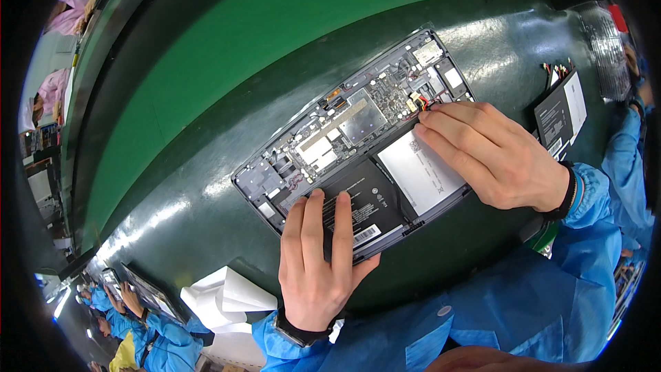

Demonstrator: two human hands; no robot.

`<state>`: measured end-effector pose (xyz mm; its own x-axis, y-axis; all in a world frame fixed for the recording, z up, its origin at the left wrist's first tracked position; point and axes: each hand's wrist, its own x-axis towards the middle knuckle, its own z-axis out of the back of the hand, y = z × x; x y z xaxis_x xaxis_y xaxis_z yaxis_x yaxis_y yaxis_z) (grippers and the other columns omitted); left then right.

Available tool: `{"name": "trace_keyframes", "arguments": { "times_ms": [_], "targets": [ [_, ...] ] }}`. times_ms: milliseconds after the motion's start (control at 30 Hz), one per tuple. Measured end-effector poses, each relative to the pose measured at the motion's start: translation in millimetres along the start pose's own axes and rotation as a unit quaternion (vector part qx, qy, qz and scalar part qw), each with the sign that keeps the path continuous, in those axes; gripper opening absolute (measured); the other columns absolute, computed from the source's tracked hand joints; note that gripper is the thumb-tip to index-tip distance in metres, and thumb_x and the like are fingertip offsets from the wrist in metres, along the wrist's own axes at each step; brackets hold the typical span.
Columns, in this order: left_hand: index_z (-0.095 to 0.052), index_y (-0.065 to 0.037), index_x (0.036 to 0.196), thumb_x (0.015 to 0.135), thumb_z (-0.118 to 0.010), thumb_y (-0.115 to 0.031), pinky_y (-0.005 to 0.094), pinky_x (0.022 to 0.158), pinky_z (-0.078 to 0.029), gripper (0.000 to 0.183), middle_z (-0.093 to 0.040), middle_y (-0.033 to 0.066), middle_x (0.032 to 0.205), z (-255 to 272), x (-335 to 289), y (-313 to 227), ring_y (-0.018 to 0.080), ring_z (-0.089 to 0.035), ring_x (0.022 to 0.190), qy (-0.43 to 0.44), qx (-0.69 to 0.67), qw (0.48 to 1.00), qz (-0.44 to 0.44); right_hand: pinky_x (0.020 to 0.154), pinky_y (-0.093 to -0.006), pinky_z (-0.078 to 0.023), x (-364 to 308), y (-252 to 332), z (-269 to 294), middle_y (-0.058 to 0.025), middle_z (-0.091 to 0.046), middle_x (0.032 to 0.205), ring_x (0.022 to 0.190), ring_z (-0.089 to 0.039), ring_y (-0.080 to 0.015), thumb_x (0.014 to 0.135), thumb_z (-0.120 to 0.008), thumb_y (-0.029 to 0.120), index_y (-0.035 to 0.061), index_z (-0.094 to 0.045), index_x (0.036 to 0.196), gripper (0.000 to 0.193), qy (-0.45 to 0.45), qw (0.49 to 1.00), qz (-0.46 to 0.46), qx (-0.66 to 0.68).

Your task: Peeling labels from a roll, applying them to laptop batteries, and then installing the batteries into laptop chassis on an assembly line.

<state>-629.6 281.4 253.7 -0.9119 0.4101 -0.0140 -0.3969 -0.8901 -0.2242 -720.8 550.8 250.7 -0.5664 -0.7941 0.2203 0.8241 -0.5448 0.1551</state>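
An opened laptop base lies tilted on the dark green bench, its inside facing up. A green-black circuit board runs along its far half. A flat battery pack fills the near half, black on the left with a pale silver label area on the right. My left hand rests on the black part, fingers stretched and apart, holding nothing. At the board's right end, the fingertips of my right hand close together on a small battery cable with red, yellow and black wires. My right thumb is hidden.
More flat batteries with loose wire ends lie at the right. Beyond them is a shiny, clear plastic sheet. A folded white sheet sits at the lower left. A green strip borders the bench's far side. Blue-sleeved people work at both sides.
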Motion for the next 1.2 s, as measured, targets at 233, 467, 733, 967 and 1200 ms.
{"name": "trace_keyframes", "arguments": {
  "times_ms": [233,467,733,967,1200],
  "targets": [
    [-0.063,-0.002,0.134,0.068,-0.088,-0.039,0.0517,0.099,-0.049,0.08,-0.053,0.0224,0.136,-2.9,0.4,0.9,0.0436,-0.054,0.12,-0.024,-0.021,0.999,-0.002,0.095,-0.0405,-0.054,-1.6,1.1,-3.0,-0.0222,-0.061,0.122,0.114,-0.063,-0.0338,0.081,-0.06,0.011,-0.0147,-0.062,0.119,0.045,-0.003,0.999,0.033,0.006],
    [-0.062,-0.004,0.135,0.061,-0.091,-0.029,0.051,0.099,-0.05,0.084,-0.052,0.0209,0.137,-2.1,0.0,-0.7,0.0429,-0.054,0.119,-0.031,-0.031,0.999,0.012,0.097,-0.0404,-0.053,7.1,6.4,-6.6,-0.0215,-0.061,0.124,0.117,-0.061,-0.0333,0.083,-0.059,0.011,-0.0148,-0.061,0.121,0.046,0.001,0.998,0.059,0.033],
    [-0.059,-0.004,0.136,0.057,-0.092,-0.024,0.0497,0.1,-0.049,0.088,-0.052,0.0187,0.136,0.1,3.3,-2.9,0.0411,-0.053,0.12,-0.024,-0.048,0.998,0.018,0.102,-0.0401,-0.051,4.4,11.8,-4.4,-0.021,-0.06,0.126,0.121,-0.058,-0.0334,0.084,-0.059,0.012,-0.0139,-0.061,0.123,0.047,0.016,0.998,0.054,0.002],
    [-0.056,-0.001,0.137,0.058,-0.089,-0.018,0.0509,0.104,-0.047,0.088,-0.05,0.0181,0.138,-5.8,7.7,-2.0,0.0417,-0.049,0.124,-0.038,-0.071,0.997,-0.002,0.105,-0.0392,-0.049,3.2,12.5,-13.8,-0.0197,-0.061,0.127,0.122,-0.058,-0.0316,0.087,-0.059,0.011,-0.0125,-0.061,0.125,0.045,-0.002,0.998,0.061,0.027],
    [-0.054,0.001,0.138,0.059,-0.088,-0.015,0.0512,0.106,-0.045,0.087,-0.049,0.0184,0.14,-6.4,12.6,0.3,0.0419,-0.048,0.126,-0.039,-0.114,0.992,-0.025,0.107,-0.0395,-0.048,10.7,18.1,-19.3,-0.0192,-0.059,0.132,0.126,-0.057,-0.0312,0.088,-0.059,0.012,-0.0118,-0.06,0.128,0.047,0.009,0.996,0.09,0.022]
  ]
}}
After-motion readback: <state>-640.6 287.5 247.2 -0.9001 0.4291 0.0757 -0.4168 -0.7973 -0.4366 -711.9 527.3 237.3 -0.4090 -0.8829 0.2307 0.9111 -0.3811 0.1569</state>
